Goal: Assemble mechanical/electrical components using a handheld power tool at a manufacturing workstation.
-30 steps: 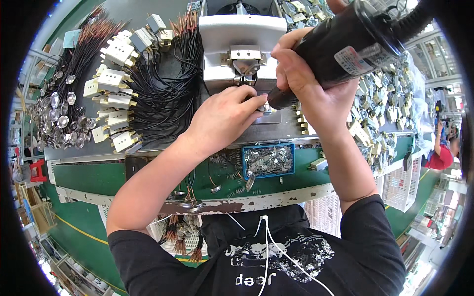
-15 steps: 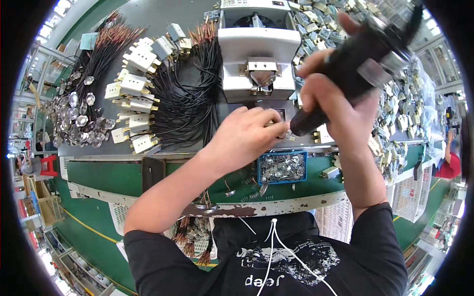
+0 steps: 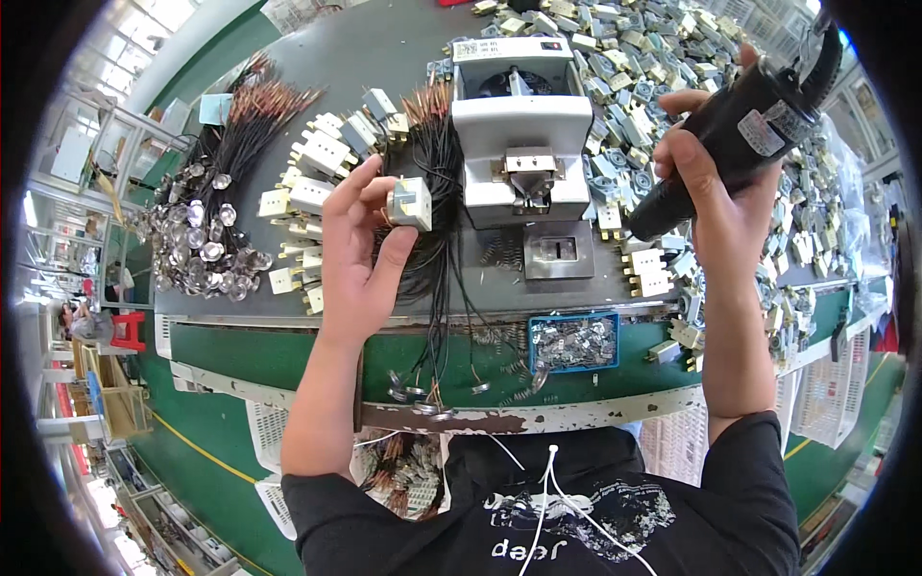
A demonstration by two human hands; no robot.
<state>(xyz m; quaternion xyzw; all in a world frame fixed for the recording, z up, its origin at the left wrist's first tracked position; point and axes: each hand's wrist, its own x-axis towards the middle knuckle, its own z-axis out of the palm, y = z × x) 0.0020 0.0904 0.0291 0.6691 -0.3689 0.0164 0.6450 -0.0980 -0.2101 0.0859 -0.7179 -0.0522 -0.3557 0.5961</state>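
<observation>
Between the thumb and fingers of my left hand (image 3: 357,254) is a small white-and-grey plug housing (image 3: 411,204), raised over the black wires (image 3: 440,254). My right hand (image 3: 725,187) grips a thick black power screwdriver (image 3: 725,139), its nose pointing down and left. That tool hangs above the heap of grey and cream plug parts (image 3: 615,91). Below and between the hands, a metal fixture block (image 3: 559,271) with a slot lies on the bench. White plugs with brass pins (image 3: 312,195) lie in a row left of my left hand.
A white-and-grey machine (image 3: 523,125) stands behind the fixture. A blue tray (image 3: 574,368) of small metal pieces sits at the near edge, beside loose springs (image 3: 499,336). Wired parts with round metallic ends (image 3: 206,240) pile up at the left.
My left hand has moved left and away from the fixture, carrying the plug housing. My right hand has drawn the screwdriver to the right, off the fixture. The view has shifted slightly.
</observation>
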